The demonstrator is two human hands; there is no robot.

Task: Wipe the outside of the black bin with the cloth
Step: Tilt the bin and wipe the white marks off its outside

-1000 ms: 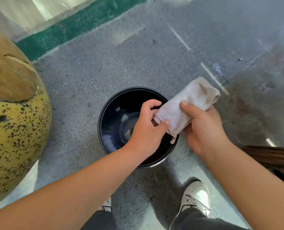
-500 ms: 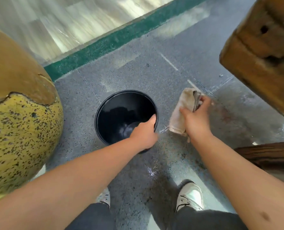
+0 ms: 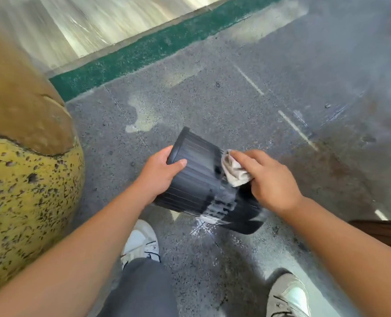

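Observation:
The black bin (image 3: 199,181) is tipped on its side above the grey floor, its ribbed outer wall facing up and its rim pointing left and away. My left hand (image 3: 160,172) grips the rim, thumb on the outer wall. My right hand (image 3: 270,177) holds a crumpled pale cloth (image 3: 234,171) and presses it against the bin's wall near the base end. A wet shiny patch shows on the wall below the cloth.
A large yellow and brown speckled rounded object (image 3: 25,179) stands close at the left. My two white shoes (image 3: 142,243) (image 3: 288,296) are on the speckled floor below the bin. A green strip (image 3: 158,46) runs along the floor at the back. A brown edge (image 3: 384,232) shows at right.
The bin stood upright on the floor with my left hand on its rim; now it is tipped on its side. My right hand has brought the cloth from beside the bin onto its outer wall.

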